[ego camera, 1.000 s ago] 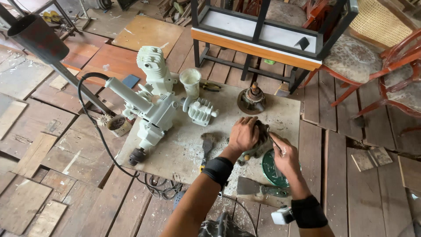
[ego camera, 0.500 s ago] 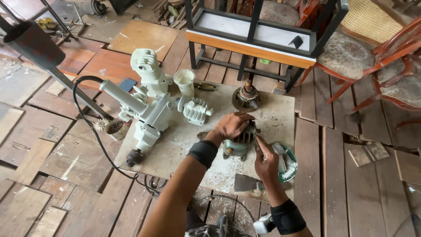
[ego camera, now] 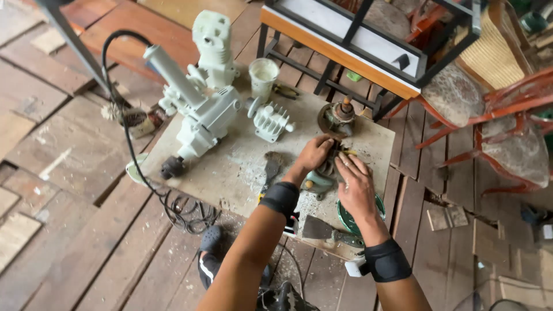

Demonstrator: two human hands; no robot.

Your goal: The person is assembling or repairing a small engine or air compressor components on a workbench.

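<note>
Both hands are over the board's [ego camera: 242, 173] right half, well inside its edges; bare, dusty board lies to their left, the front edge runs just beneath the wrists; left hand [ego camera: 314, 153] is curled over a dark metal part [ego camera: 329, 167], fingers closed on it; right hand [ego camera: 355, 187] lies flatter, fingertips touching the same part, beside a teal housing [ego camera: 315, 182]; green lid [ego camera: 345, 216] under the right wrist.

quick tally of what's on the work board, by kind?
Pale casing parts: 3, the drill body, upright housing, finned cover
Cups: 1
Rotors: 1
Scrapers: 2
Green lids: 1
Parts under both hands: 1
Total: 9
</note>
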